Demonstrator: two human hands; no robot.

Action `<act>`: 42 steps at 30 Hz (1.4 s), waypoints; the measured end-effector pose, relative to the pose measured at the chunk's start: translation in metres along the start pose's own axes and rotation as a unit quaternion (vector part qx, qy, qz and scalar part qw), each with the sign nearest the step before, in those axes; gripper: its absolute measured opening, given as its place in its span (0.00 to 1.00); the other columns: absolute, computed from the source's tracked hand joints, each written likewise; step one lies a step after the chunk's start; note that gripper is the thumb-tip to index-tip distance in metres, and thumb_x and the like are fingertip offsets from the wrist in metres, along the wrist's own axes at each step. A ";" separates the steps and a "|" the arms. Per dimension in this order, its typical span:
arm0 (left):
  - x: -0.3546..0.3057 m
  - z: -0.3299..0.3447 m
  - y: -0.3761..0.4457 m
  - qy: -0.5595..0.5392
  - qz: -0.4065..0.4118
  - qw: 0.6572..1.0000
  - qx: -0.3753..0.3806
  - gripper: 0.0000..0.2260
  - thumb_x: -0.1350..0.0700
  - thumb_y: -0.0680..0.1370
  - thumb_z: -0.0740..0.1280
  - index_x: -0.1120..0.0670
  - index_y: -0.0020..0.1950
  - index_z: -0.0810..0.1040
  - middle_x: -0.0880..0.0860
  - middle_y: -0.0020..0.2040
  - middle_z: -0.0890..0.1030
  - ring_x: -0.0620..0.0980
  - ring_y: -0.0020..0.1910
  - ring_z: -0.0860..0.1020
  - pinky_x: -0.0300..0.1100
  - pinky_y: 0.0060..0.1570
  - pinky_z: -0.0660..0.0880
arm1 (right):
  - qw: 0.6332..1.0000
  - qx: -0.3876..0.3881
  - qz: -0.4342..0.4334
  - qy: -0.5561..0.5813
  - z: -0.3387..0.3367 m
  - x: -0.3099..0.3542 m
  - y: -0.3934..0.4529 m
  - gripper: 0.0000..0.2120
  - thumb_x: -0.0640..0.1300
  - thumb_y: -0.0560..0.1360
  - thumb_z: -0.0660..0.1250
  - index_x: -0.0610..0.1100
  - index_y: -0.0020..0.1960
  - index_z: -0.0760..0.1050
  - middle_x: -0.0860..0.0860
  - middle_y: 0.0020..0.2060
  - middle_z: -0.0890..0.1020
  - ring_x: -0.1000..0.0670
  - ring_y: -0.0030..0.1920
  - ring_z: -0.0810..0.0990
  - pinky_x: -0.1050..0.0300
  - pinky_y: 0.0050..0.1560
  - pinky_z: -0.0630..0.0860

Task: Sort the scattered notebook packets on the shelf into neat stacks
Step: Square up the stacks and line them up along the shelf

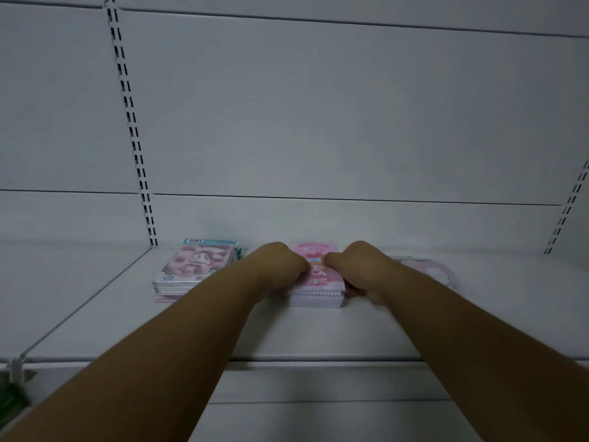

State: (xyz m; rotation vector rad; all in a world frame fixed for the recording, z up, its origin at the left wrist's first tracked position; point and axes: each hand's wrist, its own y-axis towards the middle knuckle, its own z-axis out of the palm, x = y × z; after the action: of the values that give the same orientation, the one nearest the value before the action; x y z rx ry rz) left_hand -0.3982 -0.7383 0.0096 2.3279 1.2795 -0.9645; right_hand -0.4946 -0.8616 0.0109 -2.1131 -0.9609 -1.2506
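A stack of pink notebook packets (318, 282) with a cartoon girl on the top cover lies in the middle of the white shelf (318, 333). My left hand (280, 266) grips the stack's left side, thumb on the top cover. My right hand (363, 266) grips its right side the same way. A second stack (194, 269) with a pink and teal cover lies to the left, apart from my hands. Behind my right wrist a pale pink packet (436, 272) lies flat, partly hidden.
The shelf's grey back panel (318, 122) rises close behind the stacks, with slotted uprights (134, 138) at left and right. The shelf's front edge (318, 360) runs under my forearms. Something green (12, 403) shows at the lower left.
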 end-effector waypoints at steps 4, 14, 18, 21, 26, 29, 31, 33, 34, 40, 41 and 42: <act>0.003 0.003 0.005 0.030 0.006 0.999 -0.023 0.11 0.48 0.74 0.67 0.55 0.45 0.74 0.52 0.37 0.72 0.44 0.33 0.70 0.38 0.28 0.63 | 0.994 -0.022 -0.015 -0.108 0.004 -0.001 0.010 0.14 0.50 0.75 0.65 0.42 0.35 0.71 0.46 0.28 0.75 0.50 0.25 0.72 0.64 0.21 0.64; 0.011 0.007 -0.005 0.158 0.043 0.985 -0.050 0.22 0.37 0.79 0.53 0.55 0.49 0.75 0.54 0.43 0.76 0.49 0.38 0.73 0.42 0.43 0.69 | 0.937 -0.080 -0.143 -0.308 -0.005 -0.017 0.004 0.31 0.69 0.75 0.47 0.43 0.39 0.73 0.50 0.29 0.73 0.52 0.32 0.73 0.58 0.36 0.66; 0.023 -0.002 -0.032 0.253 0.120 0.957 -0.076 0.23 0.31 0.75 0.55 0.49 0.34 0.67 0.47 0.32 0.71 0.44 0.31 0.69 0.42 0.34 0.65 | 0.887 -0.060 -0.249 -0.384 -0.024 -0.033 -0.018 0.31 0.76 0.67 0.47 0.50 0.33 0.70 0.53 0.29 0.75 0.55 0.31 0.73 0.58 0.29 0.63; 0.020 -0.003 -0.046 0.305 0.173 0.933 -0.084 0.18 0.36 0.75 0.61 0.48 0.35 0.65 0.46 0.31 0.68 0.43 0.30 0.67 0.42 0.33 0.64 | 0.883 -0.009 -0.275 -0.379 -0.026 -0.037 -0.022 0.20 0.66 0.72 0.60 0.51 0.33 0.68 0.55 0.29 0.73 0.58 0.30 0.70 0.59 0.29 0.60; 0.022 0.004 -0.053 0.304 0.212 0.923 -0.106 0.14 0.40 0.77 0.60 0.49 0.43 0.67 0.49 0.39 0.70 0.49 0.38 0.70 0.43 0.37 0.64 | 0.857 0.004 -0.321 -0.403 -0.024 -0.042 -0.026 0.15 0.59 0.78 0.56 0.55 0.36 0.61 0.59 0.30 0.66 0.60 0.32 0.65 0.64 0.30 0.56; 0.026 0.004 -0.057 0.315 0.215 0.918 -0.114 0.15 0.38 0.76 0.61 0.49 0.42 0.70 0.48 0.37 0.71 0.49 0.37 0.71 0.43 0.37 0.66 | 0.842 0.014 -0.329 -0.428 -0.029 -0.046 -0.025 0.12 0.60 0.79 0.54 0.54 0.41 0.63 0.57 0.31 0.67 0.55 0.34 0.68 0.65 0.30 0.56; 0.026 0.005 -0.056 0.317 0.211 0.918 -0.114 0.15 0.39 0.76 0.62 0.50 0.41 0.71 0.49 0.37 0.72 0.49 0.36 0.71 0.43 0.37 0.66 | 0.846 0.019 -0.329 -0.420 -0.029 -0.047 -0.024 0.12 0.59 0.79 0.55 0.55 0.39 0.63 0.57 0.31 0.67 0.56 0.33 0.68 0.64 0.30 0.57; 0.026 0.007 -0.055 0.305 0.198 0.925 -0.112 0.14 0.41 0.77 0.62 0.51 0.42 0.71 0.50 0.38 0.73 0.49 0.37 0.71 0.43 0.37 0.66 | 0.843 0.016 -0.334 -0.421 -0.026 -0.048 -0.022 0.14 0.58 0.78 0.56 0.54 0.37 0.62 0.57 0.30 0.67 0.59 0.31 0.66 0.63 0.29 0.56; 0.026 0.008 -0.054 0.301 0.192 0.927 -0.112 0.13 0.42 0.77 0.62 0.51 0.43 0.72 0.51 0.40 0.75 0.50 0.38 0.71 0.43 0.37 0.66 | 0.841 0.014 -0.336 -0.424 -0.026 -0.049 -0.021 0.15 0.58 0.78 0.57 0.54 0.35 0.62 0.57 0.30 0.68 0.59 0.31 0.66 0.62 0.29 0.57; 0.030 0.010 -0.048 0.272 0.187 0.936 -0.122 0.13 0.43 0.77 0.64 0.52 0.43 0.73 0.52 0.42 0.78 0.50 0.39 0.71 0.43 0.37 0.65 | 0.855 -0.006 -0.324 -0.406 -0.024 -0.053 -0.017 0.16 0.58 0.75 0.62 0.53 0.33 0.64 0.56 0.29 0.71 0.57 0.31 0.68 0.61 0.29 0.58; 0.030 0.011 -0.047 0.267 0.187 0.937 -0.125 0.13 0.43 0.77 0.64 0.51 0.42 0.73 0.52 0.40 0.77 0.50 0.39 0.71 0.43 0.36 0.65 | 0.855 -0.013 -0.323 -0.405 -0.023 -0.053 -0.016 0.16 0.58 0.76 0.62 0.52 0.34 0.65 0.56 0.29 0.71 0.56 0.31 0.68 0.60 0.28 0.58; 0.031 0.012 -0.046 0.264 0.188 0.937 -0.127 0.13 0.43 0.77 0.64 0.51 0.41 0.72 0.51 0.39 0.75 0.50 0.38 0.71 0.43 0.36 0.65 | 0.856 -0.019 -0.321 -0.405 -0.023 -0.053 -0.016 0.15 0.58 0.76 0.62 0.51 0.35 0.67 0.55 0.30 0.71 0.54 0.32 0.69 0.60 0.29 0.58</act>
State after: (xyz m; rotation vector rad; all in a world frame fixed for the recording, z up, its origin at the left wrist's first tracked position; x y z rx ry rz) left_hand -0.4301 -0.7004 -0.0178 2.5660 0.9830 -0.0413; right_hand -0.5368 -0.8843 -0.0247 -2.4761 -2.1481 -0.5512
